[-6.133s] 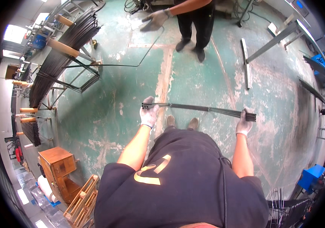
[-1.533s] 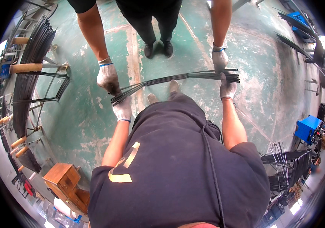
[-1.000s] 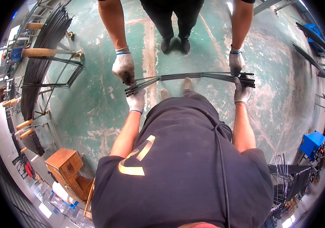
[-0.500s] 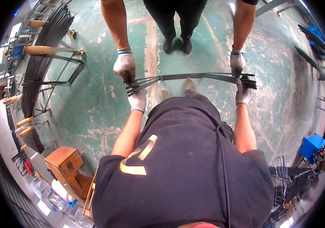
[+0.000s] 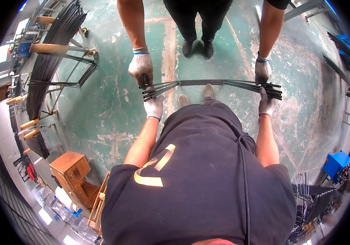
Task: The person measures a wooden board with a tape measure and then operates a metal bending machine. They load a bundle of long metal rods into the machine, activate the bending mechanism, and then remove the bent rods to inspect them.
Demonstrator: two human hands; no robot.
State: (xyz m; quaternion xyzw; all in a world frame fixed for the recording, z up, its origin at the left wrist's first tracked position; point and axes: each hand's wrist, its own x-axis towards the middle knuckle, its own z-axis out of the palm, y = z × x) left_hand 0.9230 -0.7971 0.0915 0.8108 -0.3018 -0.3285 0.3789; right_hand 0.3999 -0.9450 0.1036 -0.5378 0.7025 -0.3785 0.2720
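A bundle of several thin black bent metal tubes [image 5: 201, 82] spans the space in front of my body, its ends angled toward me. Around its left ends my left hand [image 5: 154, 108], in a white knit glove, is closed. My right hand [image 5: 268, 105], gloved too, grips the right ends with the thumb on top. Facing me, another person holds the same bundle: one gloved hand [image 5: 141, 68] is at the left ends just beyond my left hand, the other gloved hand [image 5: 263, 71] at the right ends. The fingers under the tubes are partly hidden.
At the left, a rack with wooden rollers [image 5: 49, 48] bears many long black tubes [image 5: 46, 73]. A wooden cabinet [image 5: 69, 166] stands lower left. Lower right are a blue box [image 5: 335, 165] and a stack of black tubes [image 5: 316, 198]. The green floor [image 5: 113, 102] is worn.
The whole view has shifted slightly, so the tubes and all four hands appear a little further right. Both people keep their hold on the bundle.
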